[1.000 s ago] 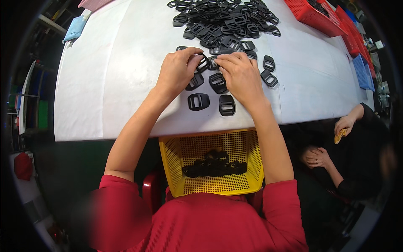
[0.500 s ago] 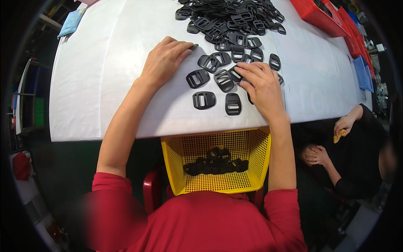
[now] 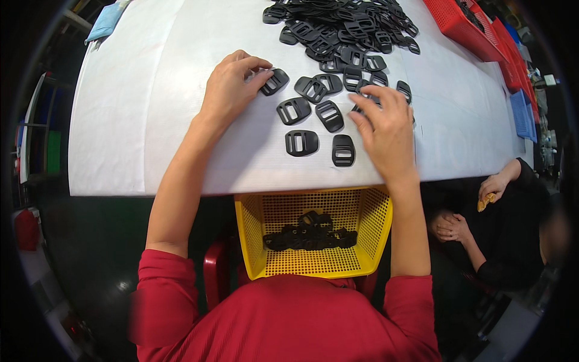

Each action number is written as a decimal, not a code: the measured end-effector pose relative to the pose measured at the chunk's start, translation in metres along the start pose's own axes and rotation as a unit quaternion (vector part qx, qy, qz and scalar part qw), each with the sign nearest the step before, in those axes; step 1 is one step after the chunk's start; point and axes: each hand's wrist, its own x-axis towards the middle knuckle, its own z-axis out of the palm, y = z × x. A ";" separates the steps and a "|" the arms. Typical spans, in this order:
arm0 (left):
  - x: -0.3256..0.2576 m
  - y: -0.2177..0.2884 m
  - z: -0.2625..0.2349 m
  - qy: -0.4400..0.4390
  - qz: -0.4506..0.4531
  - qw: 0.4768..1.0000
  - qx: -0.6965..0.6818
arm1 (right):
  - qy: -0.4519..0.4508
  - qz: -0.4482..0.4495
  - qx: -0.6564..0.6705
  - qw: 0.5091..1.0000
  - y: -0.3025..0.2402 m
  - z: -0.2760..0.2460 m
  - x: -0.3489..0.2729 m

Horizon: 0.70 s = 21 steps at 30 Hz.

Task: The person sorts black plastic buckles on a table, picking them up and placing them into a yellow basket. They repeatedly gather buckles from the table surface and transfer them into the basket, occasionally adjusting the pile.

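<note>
My left hand (image 3: pixel 232 84) pinches a flat black strap buckle (image 3: pixel 274 82) between thumb and fingers, its slotted face turned up, at the left of the scattered buckles. On the right, my right hand (image 3: pixel 383 123) has its thumb and fingers curved around another black buckle (image 3: pixel 359 107), partly hidden beneath the fingers. Between my hands lie several loose buckles, among them a tilted one (image 3: pixel 330 116) and one close to the table's front edge (image 3: pixel 343 150). Farther back is a large heap of the same buckles (image 3: pixel 338 24).
A yellow mesh basket (image 3: pixel 253 253) with black pieces inside sits below the white-covered table (image 3: pixel 181 133). Red baskets (image 3: pixel 461 30) and a blue basket (image 3: pixel 522 114) stand along the right. A light-blue cloth-like item (image 3: pixel 105 23) lies far left. Another person's hands (image 3: pixel 455 228) are at lower right.
My left hand has turned the buckle so its slotted face shows. My right hand has shifted slightly right and nearer me, and the buckle at its fingertips has moved right with it.
</note>
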 end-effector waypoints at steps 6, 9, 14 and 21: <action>0.002 -0.009 -0.005 -0.005 -0.047 0.996 -0.078 | -0.051 -0.052 0.063 0.995 -0.051 0.019 -0.013; 0.004 -0.012 -0.008 0.003 -0.044 0.995 -0.087 | -0.031 -0.015 0.027 0.999 -0.046 0.030 0.000; 0.005 -0.022 -0.010 0.010 -0.036 0.995 -0.094 | -0.056 -0.052 0.039 0.996 -0.052 0.038 0.010; 0.004 -0.022 -0.011 0.015 -0.032 0.995 -0.090 | -0.083 0.005 0.093 0.992 -0.028 0.033 0.014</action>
